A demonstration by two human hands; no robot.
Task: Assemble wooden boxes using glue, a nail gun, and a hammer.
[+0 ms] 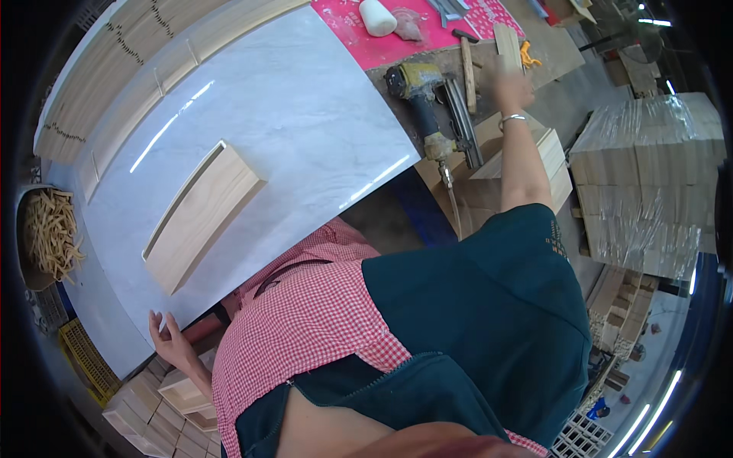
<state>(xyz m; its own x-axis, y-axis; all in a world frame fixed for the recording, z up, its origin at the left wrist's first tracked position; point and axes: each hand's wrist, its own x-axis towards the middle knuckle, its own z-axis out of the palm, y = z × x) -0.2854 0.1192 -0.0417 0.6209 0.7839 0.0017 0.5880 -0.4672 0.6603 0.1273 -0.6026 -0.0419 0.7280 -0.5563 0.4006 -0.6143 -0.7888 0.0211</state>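
Note:
My right hand (510, 90), a bracelet at its wrist, reaches out to the far right of the worktop and is smeared by motion. It overlaps the lower end of some pale wood strips (506, 42); whether it grips them I cannot tell. Just left of it lie a wooden-handled hammer (468, 75) and a yellow-and-black nail gun (424, 103) with an air hose. My left hand (172, 343) hangs by the table's near left edge, fingers apart, holding nothing. Beyond it, a long, narrow pale wooden box (206, 217) rests on the white table (321, 114).
Stacked wooden slats (99, 76) line the table's far left. A tub of small wooden sticks (52, 233) stands at the left, above a yellow crate (84, 359) and wooden boxes (153, 408). A white roll (377, 17) lies on a pink sheet (343, 34). Plastic-wrapped wood (649, 183) stands right.

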